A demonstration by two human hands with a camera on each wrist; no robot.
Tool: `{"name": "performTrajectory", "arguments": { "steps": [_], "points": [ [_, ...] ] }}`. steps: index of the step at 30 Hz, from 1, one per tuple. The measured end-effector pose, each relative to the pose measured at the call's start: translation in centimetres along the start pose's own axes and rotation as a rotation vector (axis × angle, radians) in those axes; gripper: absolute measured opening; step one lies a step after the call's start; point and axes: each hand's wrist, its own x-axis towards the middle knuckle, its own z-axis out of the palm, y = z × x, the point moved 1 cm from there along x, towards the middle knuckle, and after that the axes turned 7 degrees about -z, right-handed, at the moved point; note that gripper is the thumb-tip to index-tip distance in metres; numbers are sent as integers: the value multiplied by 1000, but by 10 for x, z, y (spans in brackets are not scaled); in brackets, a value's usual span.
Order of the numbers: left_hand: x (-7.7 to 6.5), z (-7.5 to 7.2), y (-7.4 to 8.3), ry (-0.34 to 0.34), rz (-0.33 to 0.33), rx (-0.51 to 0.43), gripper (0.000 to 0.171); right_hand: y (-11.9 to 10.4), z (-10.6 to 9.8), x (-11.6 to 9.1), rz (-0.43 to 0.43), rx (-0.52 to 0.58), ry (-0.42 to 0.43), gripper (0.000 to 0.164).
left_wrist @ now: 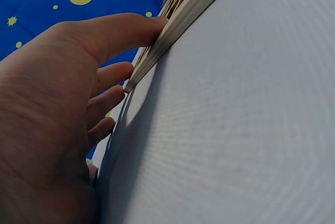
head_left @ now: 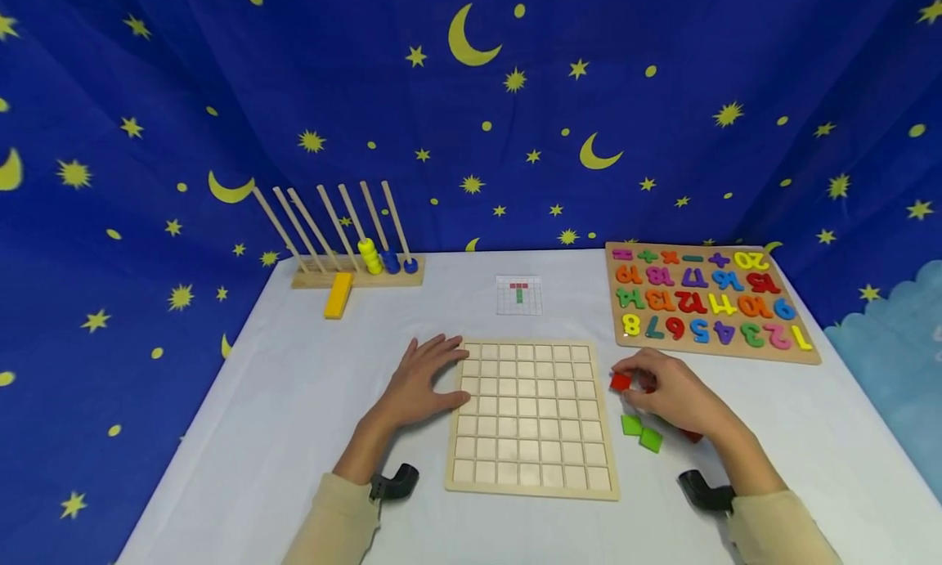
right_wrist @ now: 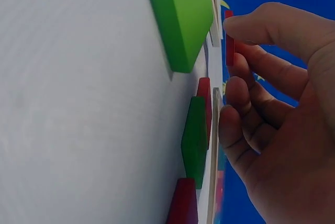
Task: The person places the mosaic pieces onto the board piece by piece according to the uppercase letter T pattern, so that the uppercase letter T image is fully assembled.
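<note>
A wooden board [head_left: 528, 418] with a square grid of shallow cells lies in front of the person. Spread along its left edge, the left hand [head_left: 419, 385] touches the frame with thumb and fingertips; the left wrist view shows the thumb on the board's rim [left_wrist: 180, 30]. To the right of the board, the right hand [head_left: 677, 393] pinches a red square tile [right_wrist: 230, 46] between thumb and fingers, off the table. Two green tiles [head_left: 651, 440] lie below that hand. More red tiles [right_wrist: 183, 203] lie on the table, partly hidden by the hand in the head view.
A pattern card [head_left: 519, 307] with a red and green T lies behind the board. At back right is a number puzzle board [head_left: 706, 348]. A peg abacus [head_left: 397, 279] with yellow and blue beads stands at back left, a yellow block [head_left: 338, 296] before it.
</note>
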Motion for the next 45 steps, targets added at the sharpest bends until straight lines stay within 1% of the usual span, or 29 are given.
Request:
{"name": "performTrajectory", "arguments": {
  "steps": [5,13,23,27,36,45],
  "points": [
    [0,0,0,0,5,7,68,-1,1,1,-13,2,-1,35],
    [1,-2,2,4,10,5,68,-4,1,6,3,25,-20,36],
    [1,-2,3,4,14,5,68,-7,4,12,4,19,-24,37],
    [1,-2,2,10,19,-2,68,-10,4,14,-4,16,-27,38],
    [2,-1,1,5,10,8,68,-14,7,19,-39,24,-28,33],
    [2,-1,1,14,18,4,67,-19,8,25,-67,26,-41,32]
  ]
}}
